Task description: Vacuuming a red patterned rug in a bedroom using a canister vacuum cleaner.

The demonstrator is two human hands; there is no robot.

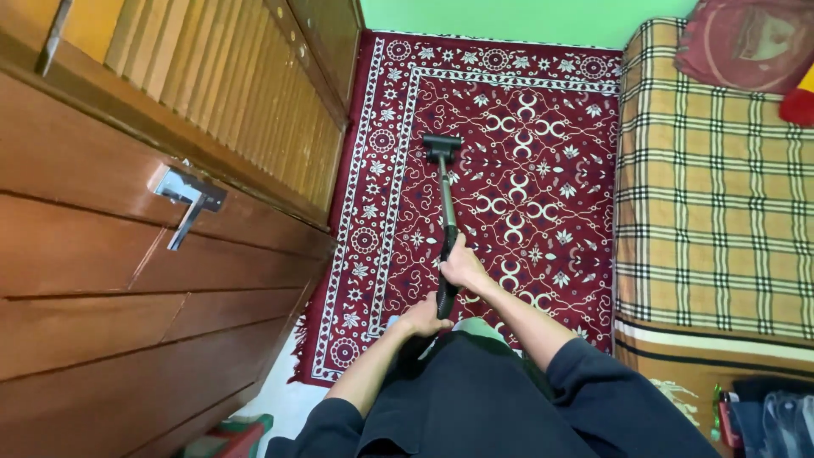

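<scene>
1. The vacuum wand [447, 222], a dark slim tube, ran from the person's lap out across the red patterned carpet [543, 170], and its flat black floor head [442, 147] sat on the carpet well ahead of the hands.
2. The right hand [463, 265] was wrapped tight round the wand partway along it, fingers curled fully about the tube with no gap showing.
3. The left hand [423, 320] was closed round the wand's lower end, just below and behind the right hand; how firmly its fingers met could not be told, since they were turned away from the camera.
4. Both forearms reached forward from dark sleeves, the right one stretched further out, the left one bent closer to the body.
5. The wand's lowest part was hidden behind the left hand and the dark clothing.
6. A wooden door [102, 271] with a metal handle [188, 201] stood to the left of the carpet, touching its edge.
7. A checked mattress [712, 203] lay along the carpet's right side, with a red cushion [746, 42] at its far end, cut off by the frame.
8. A green wall [526, 17] closed off the far end.
</scene>
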